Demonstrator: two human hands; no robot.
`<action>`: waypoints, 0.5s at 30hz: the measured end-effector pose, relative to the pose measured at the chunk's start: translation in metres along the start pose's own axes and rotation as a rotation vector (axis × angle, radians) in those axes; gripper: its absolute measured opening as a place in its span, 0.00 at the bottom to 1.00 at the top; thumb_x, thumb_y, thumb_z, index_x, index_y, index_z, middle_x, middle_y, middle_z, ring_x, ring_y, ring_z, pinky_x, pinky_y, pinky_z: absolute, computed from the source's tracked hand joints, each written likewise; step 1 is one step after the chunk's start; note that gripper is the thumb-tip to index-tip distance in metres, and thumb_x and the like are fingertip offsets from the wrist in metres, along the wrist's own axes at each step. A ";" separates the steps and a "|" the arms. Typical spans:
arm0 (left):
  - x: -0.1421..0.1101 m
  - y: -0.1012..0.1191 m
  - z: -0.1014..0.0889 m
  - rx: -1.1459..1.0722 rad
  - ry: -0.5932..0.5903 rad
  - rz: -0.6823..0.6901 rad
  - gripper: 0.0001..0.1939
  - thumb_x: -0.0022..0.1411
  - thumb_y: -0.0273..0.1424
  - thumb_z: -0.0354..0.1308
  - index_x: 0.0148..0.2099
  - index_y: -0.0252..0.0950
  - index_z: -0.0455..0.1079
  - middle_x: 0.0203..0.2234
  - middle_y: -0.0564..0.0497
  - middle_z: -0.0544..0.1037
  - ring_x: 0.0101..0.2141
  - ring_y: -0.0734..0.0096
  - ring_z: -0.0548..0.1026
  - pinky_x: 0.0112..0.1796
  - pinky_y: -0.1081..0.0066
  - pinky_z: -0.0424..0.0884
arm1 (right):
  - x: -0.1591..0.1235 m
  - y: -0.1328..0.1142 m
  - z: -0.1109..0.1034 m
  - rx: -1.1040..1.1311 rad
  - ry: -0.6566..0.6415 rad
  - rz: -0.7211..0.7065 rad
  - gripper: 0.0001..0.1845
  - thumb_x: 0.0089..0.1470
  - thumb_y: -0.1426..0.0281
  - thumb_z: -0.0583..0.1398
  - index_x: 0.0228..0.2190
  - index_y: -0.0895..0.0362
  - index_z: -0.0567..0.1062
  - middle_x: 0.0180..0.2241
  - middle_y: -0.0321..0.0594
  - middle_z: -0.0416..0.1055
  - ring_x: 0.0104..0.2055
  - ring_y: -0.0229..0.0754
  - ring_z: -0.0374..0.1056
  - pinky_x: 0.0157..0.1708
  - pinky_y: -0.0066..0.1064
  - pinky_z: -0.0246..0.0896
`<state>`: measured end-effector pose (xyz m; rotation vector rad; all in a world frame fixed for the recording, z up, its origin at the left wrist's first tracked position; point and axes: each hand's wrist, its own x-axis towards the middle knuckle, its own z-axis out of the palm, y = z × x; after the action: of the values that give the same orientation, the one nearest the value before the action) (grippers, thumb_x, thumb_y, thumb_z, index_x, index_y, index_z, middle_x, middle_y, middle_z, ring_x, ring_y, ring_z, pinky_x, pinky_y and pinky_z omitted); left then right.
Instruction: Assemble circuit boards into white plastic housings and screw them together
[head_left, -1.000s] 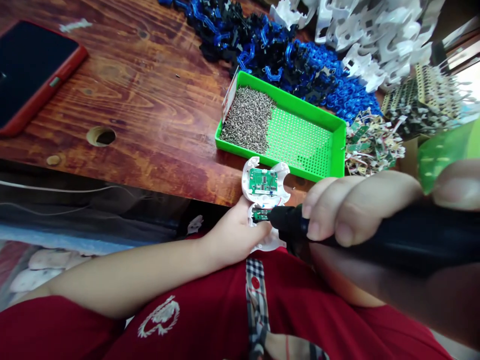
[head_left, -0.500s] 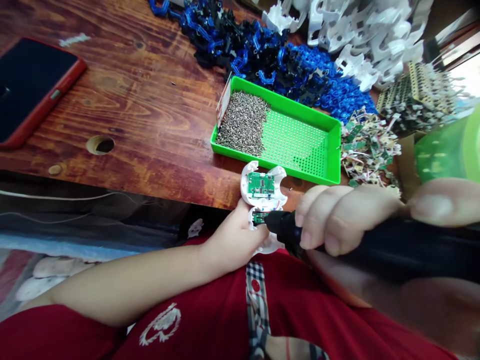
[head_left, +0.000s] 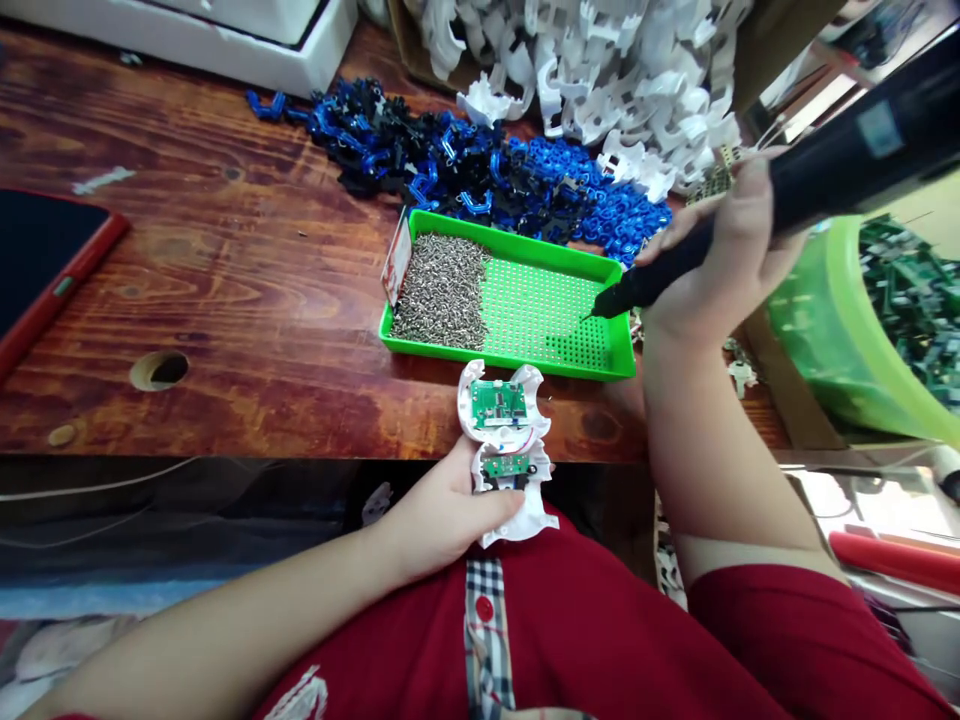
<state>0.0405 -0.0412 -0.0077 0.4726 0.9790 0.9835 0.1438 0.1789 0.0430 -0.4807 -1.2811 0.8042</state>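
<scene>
My left hand (head_left: 461,500) is closed around a white plastic housing (head_left: 536,505) at the table's front edge, thumb lying across its lower half. Two green circuit boards sit in the housing, the larger board (head_left: 498,402) in the upper half and a smaller board (head_left: 506,466) below it, with thin wires between the halves. In my right hand (head_left: 724,265) is a black electric screwdriver (head_left: 675,262), fingers wrapped round its body. Its thin bit points down-left over the right part of a green tray (head_left: 514,362). Small silver screws (head_left: 442,290) fill the tray's left part.
Behind the tray lie piles of blue and black plastic parts (head_left: 420,160) and white shells (head_left: 585,70). A green tub (head_left: 825,310) of circuit boards stands at the right. A red-cased phone (head_left: 52,260) lies at the left, near a round hole (head_left: 159,371) in the table.
My right hand has lifted the screwdriver off the housing and swung it up over the tray's right side. My left hand still holds the housing. The view has shifted.
</scene>
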 end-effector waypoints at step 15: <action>0.001 0.002 0.000 -0.048 0.006 -0.033 0.23 0.51 0.28 0.63 0.49 0.34 0.64 0.52 0.42 0.72 0.51 0.56 0.69 0.49 0.63 0.65 | -0.007 0.019 -0.001 0.007 -0.092 -0.098 0.17 0.48 0.58 0.62 0.33 0.56 0.64 0.17 0.26 0.58 0.14 0.27 0.58 0.10 0.21 0.54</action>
<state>0.0396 -0.0397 -0.0071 0.4119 0.9636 0.9769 0.1396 0.1863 0.0249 -0.3762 -1.3759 0.7549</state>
